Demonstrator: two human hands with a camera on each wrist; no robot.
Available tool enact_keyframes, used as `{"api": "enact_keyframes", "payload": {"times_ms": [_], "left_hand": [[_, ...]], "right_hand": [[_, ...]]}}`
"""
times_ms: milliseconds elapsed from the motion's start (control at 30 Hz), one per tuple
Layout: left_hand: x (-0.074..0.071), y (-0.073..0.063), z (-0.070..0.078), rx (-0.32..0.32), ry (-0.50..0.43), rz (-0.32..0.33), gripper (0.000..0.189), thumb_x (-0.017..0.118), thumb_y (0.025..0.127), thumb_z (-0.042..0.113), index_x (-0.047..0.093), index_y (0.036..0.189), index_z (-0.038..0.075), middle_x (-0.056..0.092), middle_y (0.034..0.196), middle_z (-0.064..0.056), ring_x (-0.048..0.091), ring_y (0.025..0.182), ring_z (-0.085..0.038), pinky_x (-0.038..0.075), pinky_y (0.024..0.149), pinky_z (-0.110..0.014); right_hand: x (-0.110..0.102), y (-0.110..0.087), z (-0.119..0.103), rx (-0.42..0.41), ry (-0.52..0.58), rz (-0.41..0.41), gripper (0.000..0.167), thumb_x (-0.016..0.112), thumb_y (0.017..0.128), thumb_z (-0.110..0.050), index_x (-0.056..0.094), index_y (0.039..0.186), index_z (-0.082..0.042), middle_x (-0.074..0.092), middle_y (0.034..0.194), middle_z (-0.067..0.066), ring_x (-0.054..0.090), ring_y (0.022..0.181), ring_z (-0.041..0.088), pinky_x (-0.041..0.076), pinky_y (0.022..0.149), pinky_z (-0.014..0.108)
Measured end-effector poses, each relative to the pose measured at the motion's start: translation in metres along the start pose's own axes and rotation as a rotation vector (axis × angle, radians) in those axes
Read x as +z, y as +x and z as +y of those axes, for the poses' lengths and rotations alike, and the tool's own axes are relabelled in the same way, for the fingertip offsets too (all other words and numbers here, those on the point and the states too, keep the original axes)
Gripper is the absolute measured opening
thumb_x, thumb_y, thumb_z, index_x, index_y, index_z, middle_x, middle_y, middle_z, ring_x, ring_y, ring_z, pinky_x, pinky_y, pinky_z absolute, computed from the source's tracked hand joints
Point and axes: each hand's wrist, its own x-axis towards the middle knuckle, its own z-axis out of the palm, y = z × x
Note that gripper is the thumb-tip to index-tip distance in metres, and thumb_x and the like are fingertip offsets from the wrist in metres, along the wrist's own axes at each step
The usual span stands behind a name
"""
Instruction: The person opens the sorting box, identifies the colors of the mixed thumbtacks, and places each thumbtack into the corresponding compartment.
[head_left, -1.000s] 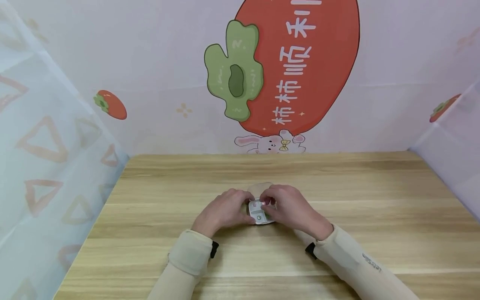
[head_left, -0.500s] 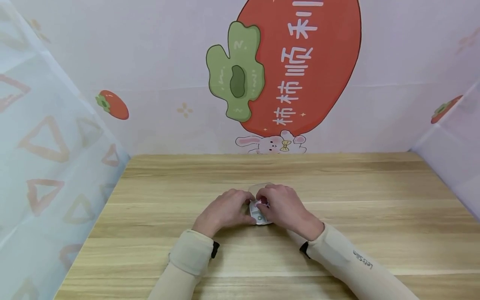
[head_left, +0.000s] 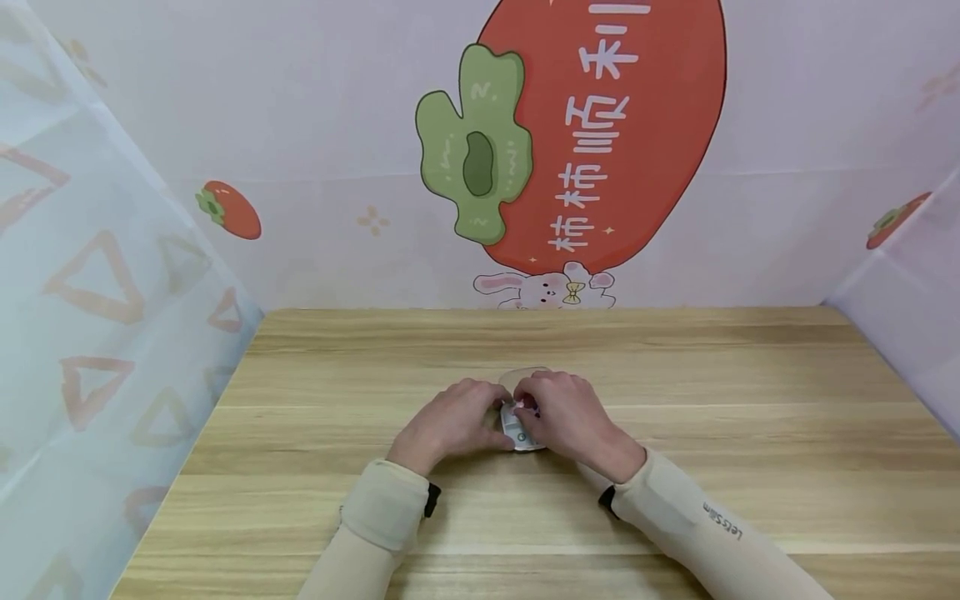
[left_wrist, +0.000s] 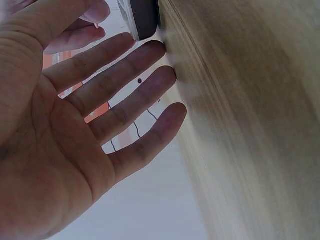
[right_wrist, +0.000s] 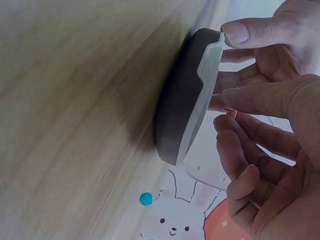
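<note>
A small pill box (head_left: 517, 427) with a white divided tray, brown base (right_wrist: 181, 95) and raised clear lid (head_left: 521, 375) stands on the table. My left hand (head_left: 457, 421) steadies its left side, thumb on the near rim and forefinger toward the far edge. In the left wrist view the other fingers of that hand (left_wrist: 100, 105) reach out fairly straight beside the brown base. Over the tray, my right hand (head_left: 562, 412) pinches a tiny pinkish-orange thing (right_wrist: 231, 113) between thumb and fingers; I cannot tell its kind. This hand hides the tray's right part.
The wood-grain table (head_left: 300, 375) extends on both sides of the hands. A small blue round piece (right_wrist: 146, 199) shows past the box in the right wrist view. Printed cloth walls (head_left: 337, 150) with persimmons and a rabbit enclose the back and sides.
My right hand has shifted left over the tray, from its right part to its far left compartment, and has stayed nearly still since. The left hand keeps its place on the box.
</note>
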Motion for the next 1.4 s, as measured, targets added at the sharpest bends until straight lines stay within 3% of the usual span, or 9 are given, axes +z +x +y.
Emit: {"api": "enact_keyframes", "payload": {"times_ms": [500,900,1233,1400], "left_hand": [[0.001,0.000,-0.001,0.014,0.014,0.013,0.050,0.089,0.080,0.032,0.071,0.121,0.011,0.070,0.113,0.001,0.062,0.099,-0.014,0.051,0.092,-0.035],[0.002,0.001,-0.001,-0.015,0.010,0.004,0.048,0.088,0.080,0.033,0.071,0.120,0.012,0.070,0.110,0.003,0.060,0.094,-0.013,0.051,0.090,-0.036],[0.003,0.001,0.000,-0.031,-0.008,0.000,0.050,0.088,0.080,0.033,0.071,0.121,0.011,0.069,0.108,0.003,0.059,0.094,-0.015,0.050,0.089,-0.036],[0.003,0.001,0.000,-0.039,0.000,0.001,0.052,0.088,0.080,0.034,0.070,0.123,0.010,0.070,0.110,0.002,0.059,0.095,-0.015,0.050,0.092,-0.037]], "right_hand": [[-0.003,-0.001,0.001,0.018,0.003,-0.006,0.012,0.081,0.085,-0.014,0.077,0.095,-0.008,0.070,0.085,0.001,0.059,0.070,0.012,0.050,0.065,0.033],[-0.014,-0.011,0.008,0.051,0.020,-0.005,0.012,0.081,0.084,-0.014,0.078,0.095,-0.009,0.069,0.085,-0.002,0.057,0.070,0.011,0.048,0.065,0.031],[-0.023,-0.019,0.030,0.108,0.057,-0.006,0.014,0.082,0.084,-0.013,0.078,0.097,-0.009,0.067,0.083,-0.004,0.058,0.071,0.013,0.047,0.065,0.031],[-0.030,-0.021,0.045,0.133,0.058,0.033,0.010,0.081,0.085,-0.013,0.077,0.093,-0.010,0.066,0.079,-0.006,0.057,0.068,0.010,0.048,0.062,0.030]]}}
